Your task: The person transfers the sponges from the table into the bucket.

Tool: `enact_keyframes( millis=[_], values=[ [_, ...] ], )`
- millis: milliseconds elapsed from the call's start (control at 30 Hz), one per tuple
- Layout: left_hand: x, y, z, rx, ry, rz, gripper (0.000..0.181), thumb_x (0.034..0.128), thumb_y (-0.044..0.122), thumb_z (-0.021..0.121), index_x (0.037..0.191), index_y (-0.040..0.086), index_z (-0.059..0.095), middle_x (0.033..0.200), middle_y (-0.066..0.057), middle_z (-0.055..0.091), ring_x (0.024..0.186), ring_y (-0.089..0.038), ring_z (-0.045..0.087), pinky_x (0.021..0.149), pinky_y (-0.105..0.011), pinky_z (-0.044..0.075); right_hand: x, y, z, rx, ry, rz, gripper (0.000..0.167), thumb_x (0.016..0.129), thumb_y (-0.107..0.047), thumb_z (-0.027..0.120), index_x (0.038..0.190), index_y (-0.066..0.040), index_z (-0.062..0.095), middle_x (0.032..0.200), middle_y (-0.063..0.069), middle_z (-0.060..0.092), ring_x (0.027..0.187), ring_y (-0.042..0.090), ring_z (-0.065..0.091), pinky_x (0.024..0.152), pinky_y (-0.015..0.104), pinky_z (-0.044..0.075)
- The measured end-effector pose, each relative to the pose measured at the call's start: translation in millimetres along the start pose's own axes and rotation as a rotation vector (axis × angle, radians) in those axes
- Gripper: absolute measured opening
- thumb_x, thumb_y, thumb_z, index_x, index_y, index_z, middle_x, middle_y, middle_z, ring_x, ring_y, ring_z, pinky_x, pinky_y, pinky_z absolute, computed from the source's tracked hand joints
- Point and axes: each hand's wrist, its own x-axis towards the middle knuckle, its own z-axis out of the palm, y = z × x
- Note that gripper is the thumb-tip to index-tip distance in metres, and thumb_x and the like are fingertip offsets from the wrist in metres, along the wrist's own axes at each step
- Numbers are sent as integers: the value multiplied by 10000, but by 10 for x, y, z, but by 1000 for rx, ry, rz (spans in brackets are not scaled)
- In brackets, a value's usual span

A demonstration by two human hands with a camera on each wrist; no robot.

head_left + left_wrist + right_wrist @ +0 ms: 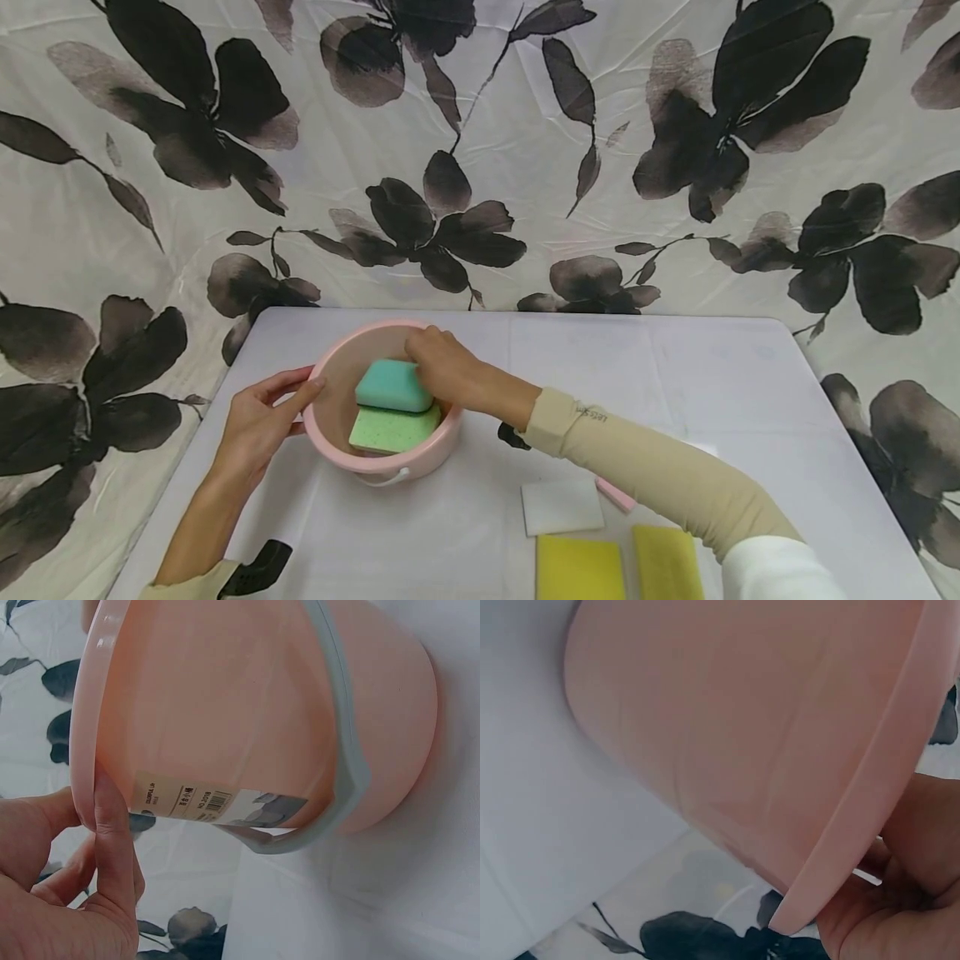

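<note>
So the pink bucket (438, 454) is standing on the white table (750, 392), and both hands are busy at it. The left hand (258, 408) has its rim pinched on the left side, thumb and fingers closed in with just the rim between them. The right hand (453, 367) reaches over the bucket's right side, fingers bent down inside, right up against the teal sponge (393, 385). Can't tell whether it's actually got hold of that sponge, since the hand hides that end, and the right wrist view only gets the bucket's outside and part of the hand.

Teal one sits in the bucket, overlapping a light green sponge (393, 429) that's in there too, closer to the bucket's front. The grey handle (345, 742) hangs down the bucket's outside, and there's a label (195, 799) stuck on the wall.

Off to the bucket's right and nearer the person: a white square pad (562, 507), a bit of something pink (615, 493), plus two yellow pads (580, 568). Behind the bucket hangs a flowery cloth (480, 167).
</note>
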Motion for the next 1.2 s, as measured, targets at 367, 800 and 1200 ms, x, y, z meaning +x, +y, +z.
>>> enact_keyframes(
  millis=[367, 800, 1200],
  values=[
    [-11, 36, -1, 8, 10, 12, 656, 982, 461, 677, 1456, 25, 552, 1426, -168, 541, 858, 28, 636, 719, -217, 598, -110, 32, -127, 125, -19, -11, 125, 974, -36, 679, 1059, 48, 714, 867, 96, 681, 756, 165, 593, 632, 192, 482],
    [-13, 42, -6, 12, 12, 17, 655, 985, 459, 673, 1458, 23, 549, 1426, -169, 540, 849, 25, 637, 712, -217, 598, -285, 201, -330, 264, 24, -62, 170, 942, -108, 735, 1069, 0, 702, 897, 34, 677, 834, 135, 613, 746, 179, 512],
    [-12, 20, 5, 8, 16, 31, 645, 995, 444, 664, 1458, 12, 544, 1410, -156, 541, 856, 23, 632, 709, -221, 599, -582, 394, -400, 339, 102, -31, 180, 935, -109, 750, 1082, -26, 689, 998, 63, 683, 917, 162, 656, 849, 275, 587]
  ],
)
